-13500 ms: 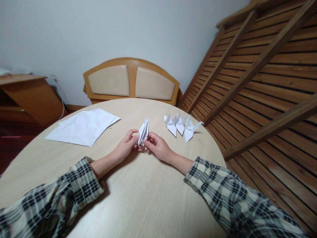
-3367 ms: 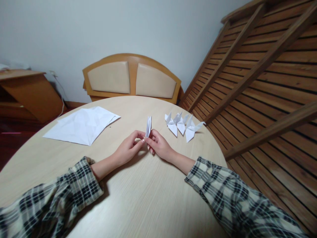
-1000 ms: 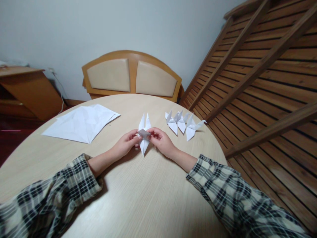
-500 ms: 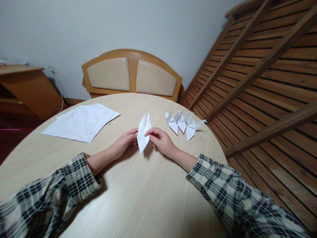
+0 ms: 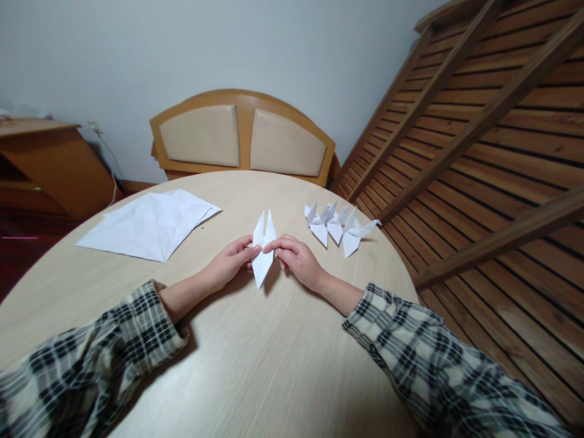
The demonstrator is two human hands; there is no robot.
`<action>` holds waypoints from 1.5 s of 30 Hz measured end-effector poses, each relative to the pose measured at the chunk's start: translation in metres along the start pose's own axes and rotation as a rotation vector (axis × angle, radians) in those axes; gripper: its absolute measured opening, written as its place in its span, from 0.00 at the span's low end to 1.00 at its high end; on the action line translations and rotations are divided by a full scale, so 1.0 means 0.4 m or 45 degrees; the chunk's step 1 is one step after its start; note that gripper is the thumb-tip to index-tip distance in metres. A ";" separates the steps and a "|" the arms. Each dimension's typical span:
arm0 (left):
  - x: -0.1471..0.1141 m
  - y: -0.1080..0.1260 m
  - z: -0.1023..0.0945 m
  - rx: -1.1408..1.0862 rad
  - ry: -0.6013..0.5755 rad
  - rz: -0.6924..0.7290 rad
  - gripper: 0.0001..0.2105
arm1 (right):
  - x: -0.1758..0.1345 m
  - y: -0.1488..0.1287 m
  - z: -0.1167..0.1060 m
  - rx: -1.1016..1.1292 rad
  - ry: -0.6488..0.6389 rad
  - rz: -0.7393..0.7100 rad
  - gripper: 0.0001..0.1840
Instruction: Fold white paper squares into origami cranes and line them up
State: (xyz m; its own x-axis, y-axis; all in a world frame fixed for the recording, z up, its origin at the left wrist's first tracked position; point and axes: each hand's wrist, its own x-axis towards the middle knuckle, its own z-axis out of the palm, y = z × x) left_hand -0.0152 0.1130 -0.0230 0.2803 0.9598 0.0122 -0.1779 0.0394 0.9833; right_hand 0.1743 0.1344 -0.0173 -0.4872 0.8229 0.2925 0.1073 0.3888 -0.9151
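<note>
A white folded paper (image 5: 262,267), with two narrow points upward and one broad point downward, is held above the table between my hands. My left hand (image 5: 230,258) pinches its left edge, the thumb lying on the front face. From the right, my right hand (image 5: 298,258) grips the other edge, a finger pressed across the front near the base of the split. Behind the paper, some fingertips are hidden. To the right stand three folded paper cranes (image 5: 351,240) in a row.
White paper sheets (image 5: 150,225) with creases lie at the left of the round wooden table (image 5: 283,365). A padded headboard (image 5: 201,137) stands beyond the far edge. Slatted wooden boards (image 5: 479,152) rise along the right, and a wooden desk (image 5: 45,158) is at far left.
The folded paper has tipped and shifted slightly left and down. My left thumb has come onto its front, and my right finger now reaches further across it.
</note>
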 end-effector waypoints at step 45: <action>-0.005 0.005 -0.001 0.540 -0.132 0.151 0.20 | 0.020 0.020 0.018 0.227 0.182 0.130 0.18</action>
State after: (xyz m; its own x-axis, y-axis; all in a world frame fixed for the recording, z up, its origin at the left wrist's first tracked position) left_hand -0.0165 0.1111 -0.0212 0.3779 0.9172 0.1262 0.1815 -0.2070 0.9614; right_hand 0.1652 0.1412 -0.0243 -0.3527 0.9093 0.2209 -0.0114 0.2319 -0.9727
